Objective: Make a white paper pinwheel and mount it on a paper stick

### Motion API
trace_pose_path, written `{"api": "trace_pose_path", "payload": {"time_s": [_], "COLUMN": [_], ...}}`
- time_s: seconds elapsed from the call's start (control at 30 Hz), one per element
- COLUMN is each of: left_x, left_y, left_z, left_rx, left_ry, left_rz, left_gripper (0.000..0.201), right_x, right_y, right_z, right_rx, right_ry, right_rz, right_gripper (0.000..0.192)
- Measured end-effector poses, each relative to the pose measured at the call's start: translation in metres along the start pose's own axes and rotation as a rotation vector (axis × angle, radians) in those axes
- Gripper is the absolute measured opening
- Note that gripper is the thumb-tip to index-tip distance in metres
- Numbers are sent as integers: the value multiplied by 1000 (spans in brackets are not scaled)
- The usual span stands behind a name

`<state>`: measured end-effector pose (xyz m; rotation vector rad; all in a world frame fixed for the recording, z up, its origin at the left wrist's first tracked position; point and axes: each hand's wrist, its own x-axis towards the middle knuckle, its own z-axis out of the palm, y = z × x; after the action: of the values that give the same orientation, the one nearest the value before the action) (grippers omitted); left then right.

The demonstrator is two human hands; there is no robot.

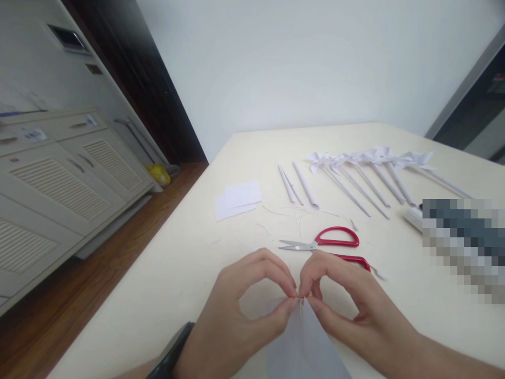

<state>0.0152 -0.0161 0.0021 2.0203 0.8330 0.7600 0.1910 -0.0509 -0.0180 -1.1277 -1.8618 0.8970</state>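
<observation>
My left hand (pixel 252 300) and my right hand (pixel 347 300) meet low in the middle, each with thumb and fingertips pinched together. A thin white thread (pixel 302 305) shows between the fingertips; its ends are mostly hidden. Right below them is a sheet of white paper (pixel 302 347), its top corner at the pinch. Whether the fingers also grip this corner is unclear. Just beyond my hands lie red-handled scissors (pixel 337 243), blades parted and pointing left. Loose bits of thread (pixel 299 223) are scattered past the blades.
Paper pinwheels on rolled sticks (pixel 355 187) lie in a row at the back right. Left of them are several rolled paper tubes (pixel 305 184) and a few flat paper pieces (pixel 239 197). A cotton swab (pixel 379 272) lies by the scissors. A cabinet (pixel 74 173) stands at left.
</observation>
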Motion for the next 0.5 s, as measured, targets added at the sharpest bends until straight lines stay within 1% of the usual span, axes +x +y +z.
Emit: {"api": "trace_pose_path", "payload": {"time_s": [0.27,0.5], "left_x": [-3,-3], "left_y": [-4,-2], "left_z": [2,0], "left_rx": [18,44], "left_ry": [42,2], "left_rz": [22,21], "left_gripper": [13,13], "right_x": [0,0], "right_y": [-1,-1], "right_z": [-1,-3], "right_rx": [24,-7], "right_ry": [-27,-21], "right_rz": [33,31], "right_gripper": [13,13]}}
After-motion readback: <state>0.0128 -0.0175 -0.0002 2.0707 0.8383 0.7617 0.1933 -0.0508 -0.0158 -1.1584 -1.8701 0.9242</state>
